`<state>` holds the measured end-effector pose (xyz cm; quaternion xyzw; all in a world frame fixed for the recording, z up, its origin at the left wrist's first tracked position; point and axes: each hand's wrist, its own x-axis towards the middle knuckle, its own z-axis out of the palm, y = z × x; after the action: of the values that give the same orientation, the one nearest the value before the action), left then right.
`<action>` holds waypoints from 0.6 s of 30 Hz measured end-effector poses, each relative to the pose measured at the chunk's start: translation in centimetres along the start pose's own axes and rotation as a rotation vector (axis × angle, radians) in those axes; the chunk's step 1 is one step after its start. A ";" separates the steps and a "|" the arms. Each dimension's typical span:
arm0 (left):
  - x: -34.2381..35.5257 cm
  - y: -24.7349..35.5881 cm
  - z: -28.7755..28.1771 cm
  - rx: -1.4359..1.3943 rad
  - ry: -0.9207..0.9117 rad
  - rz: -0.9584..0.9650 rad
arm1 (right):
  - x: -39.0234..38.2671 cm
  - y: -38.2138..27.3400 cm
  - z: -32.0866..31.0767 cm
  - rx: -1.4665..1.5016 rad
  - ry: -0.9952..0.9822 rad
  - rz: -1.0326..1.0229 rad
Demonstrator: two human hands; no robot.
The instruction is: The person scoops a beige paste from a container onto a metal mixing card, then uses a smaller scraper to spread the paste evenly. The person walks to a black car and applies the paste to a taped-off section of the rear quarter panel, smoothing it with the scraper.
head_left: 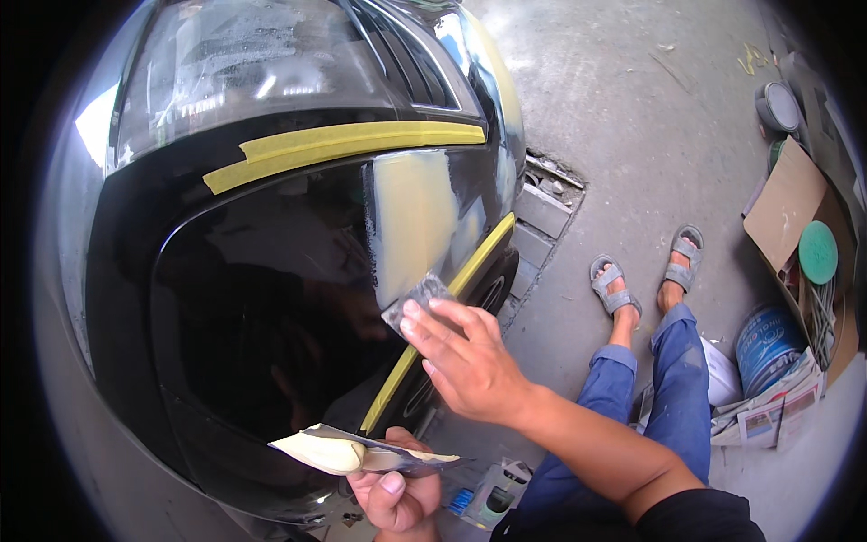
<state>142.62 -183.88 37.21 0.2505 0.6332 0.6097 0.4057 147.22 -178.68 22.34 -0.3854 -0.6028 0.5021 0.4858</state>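
My right hand (465, 361) presses a thin grey spreader (418, 294) at the lower end of a pale beige filler patch (411, 212) on the black car panel (262, 334), its fingers on the spreader. Below it, my left hand (397, 497) grips a flat board (415, 461) carrying a mound of cream putty (321, 450). Yellow masking tape (361, 137) runs above the patch, and another yellow strip (483, 244) runs along the panel's lower edge, partly behind my right hand. Smaller pale smears show right of the patch.
My sandalled feet (650, 280) stand on the concrete floor (614, 108) beside a drain channel (542, 226). At the right lie a cardboard box (781, 199), a green disc (817, 248), cans (777, 107), a blue bucket (766, 352) and newspapers (768, 420). A small container (497, 492) sits low by the car.
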 end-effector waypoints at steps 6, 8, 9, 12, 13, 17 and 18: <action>-0.4 0.2 -0.7 0.037 -0.081 -0.009 | 0.4 2.8 -3.3 -0.014 0.059 0.050; -0.5 0.2 -1.1 0.039 -0.154 -0.045 | 3.1 5.5 -4.4 0.003 0.107 0.072; -0.5 0.1 -1.2 0.043 -0.158 -0.043 | 4.5 6.7 -4.7 0.024 0.108 0.073; -0.6 -0.1 -1.3 0.046 -0.155 -0.042 | 7.4 8.1 -5.4 0.055 0.135 -0.029; -0.7 -0.2 -1.2 0.038 -0.142 -0.042 | 7.5 8.0 -5.2 0.053 0.141 -0.034; -0.6 -0.2 -1.9 0.038 -0.139 -0.046 | 5.7 6.3 -3.4 0.035 0.107 -0.038; -0.5 -0.2 -2.0 0.039 -0.142 -0.046 | 4.5 5.6 -2.8 0.034 0.104 -0.029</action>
<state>141.30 -185.47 36.97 0.2865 0.6203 0.5684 0.4583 148.73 -172.64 17.83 -0.3939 -0.5735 0.4846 0.5302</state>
